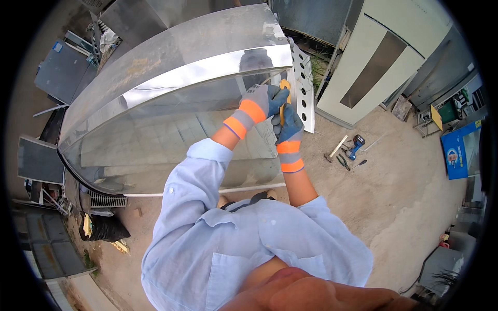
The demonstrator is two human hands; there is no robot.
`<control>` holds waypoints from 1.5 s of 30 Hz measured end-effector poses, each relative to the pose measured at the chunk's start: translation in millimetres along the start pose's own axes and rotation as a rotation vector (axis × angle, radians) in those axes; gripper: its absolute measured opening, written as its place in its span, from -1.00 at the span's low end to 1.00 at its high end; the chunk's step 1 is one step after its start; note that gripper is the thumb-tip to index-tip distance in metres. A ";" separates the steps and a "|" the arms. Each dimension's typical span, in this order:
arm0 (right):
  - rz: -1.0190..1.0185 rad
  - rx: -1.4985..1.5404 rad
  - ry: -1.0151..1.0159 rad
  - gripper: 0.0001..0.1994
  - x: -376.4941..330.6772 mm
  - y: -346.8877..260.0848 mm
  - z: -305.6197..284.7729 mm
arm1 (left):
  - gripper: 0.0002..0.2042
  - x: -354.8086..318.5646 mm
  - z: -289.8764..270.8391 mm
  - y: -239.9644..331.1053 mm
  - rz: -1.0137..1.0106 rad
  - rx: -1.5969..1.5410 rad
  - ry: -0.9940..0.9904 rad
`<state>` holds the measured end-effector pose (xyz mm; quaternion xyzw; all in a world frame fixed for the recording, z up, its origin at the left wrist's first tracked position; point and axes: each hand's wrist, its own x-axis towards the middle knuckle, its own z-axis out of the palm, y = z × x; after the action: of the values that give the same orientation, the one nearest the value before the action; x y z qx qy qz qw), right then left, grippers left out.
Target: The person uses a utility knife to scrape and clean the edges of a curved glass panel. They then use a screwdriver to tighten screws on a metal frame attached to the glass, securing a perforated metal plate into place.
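My left hand (pixel 272 99) and my right hand (pixel 291 127), both in grey-blue work gloves with orange cuffs, are close together at the right end of a large curved-glass display case (pixel 207 63). A slim yellow tool (pixel 285 84) is between them, its top showing above my left fingers and its lower part beside my right hand. The fingers of both hands are bent around it. Its exact kind and working end cannot be made out. The gloves hide part of the case's inner edge. Along that end runs a white strip with round holes (pixel 308 93).
On the ground to the right lie a blue cordless drill (pixel 355 149), a hammer (pixel 336 149), pliers (pixel 343 162) and a screwdriver (pixel 359 164). A tall pale cabinet (pixel 345 78) stands beyond the case. A black bag (pixel 106 227) and scrap panels (pixel 39 160) are at left.
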<state>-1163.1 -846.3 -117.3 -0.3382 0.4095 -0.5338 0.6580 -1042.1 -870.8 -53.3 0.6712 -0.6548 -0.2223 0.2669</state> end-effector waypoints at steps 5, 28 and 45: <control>-0.034 0.081 0.027 -0.61 -0.6 2.6 -27.9 | -0.68 -11.8 9.7 5.4 0.026 -0.382 0.132; 0.038 0.012 0.035 -0.60 -42.9 -2.9 -104.9 | -0.77 -20.3 44.0 -16.5 0.208 0.094 0.648; -0.085 -0.196 -0.081 -0.52 -100.8 46.2 -21.3 | -0.90 -254.9 -67.5 -232.7 -0.220 -0.856 0.763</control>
<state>-1172.1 -738.4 -149.4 -0.4393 0.4182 -0.5044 0.6145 -832.6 -611.9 -166.2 0.6002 -0.2906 -0.2360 0.7068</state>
